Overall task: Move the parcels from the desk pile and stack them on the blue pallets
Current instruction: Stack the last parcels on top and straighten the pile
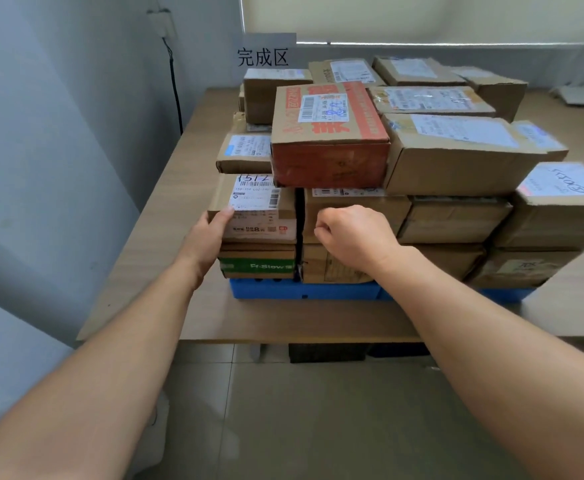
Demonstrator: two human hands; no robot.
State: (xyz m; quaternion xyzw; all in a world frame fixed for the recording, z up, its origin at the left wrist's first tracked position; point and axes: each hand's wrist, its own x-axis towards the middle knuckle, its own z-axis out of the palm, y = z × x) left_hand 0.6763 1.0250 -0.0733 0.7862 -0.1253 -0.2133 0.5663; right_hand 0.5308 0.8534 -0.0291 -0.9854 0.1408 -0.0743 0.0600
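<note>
The left thumb (227, 213) lies along the top near edge of a white-labelled parcel (259, 202). The other fingers pass round its left side, out of sight, so the left hand (209, 237) grips the parcel's near left corner. The bare forearm runs back to the near left.

The right hand (356, 233) is curled into a loose fist with nothing in it. Its knuckles are just in front of a plain brown parcel (380, 206) to the right of the labelled one; I cannot tell whether they touch it. That forearm stretches back to the near right.

The labelled parcel is brown cardboard with "1512" handwritten above its barcodes. It sits at the near left of the stack, on a green-banded parcel (259, 266). Above and behind it, a red-printed parcel (328, 140) overhangs the gap between the two near parcels. More brown boxes with shipping labels fill the stack to the right and far side, several layers high.

The whole stack rests on the blue pallets (304, 291), which lie on a light wooden desk (186, 188). A sign (266, 51) with three black characters stands on the far side. A black cable (176, 95) hangs down the grey wall (58, 116) on the left, and pale floor tiles (301, 410) show below.
</note>
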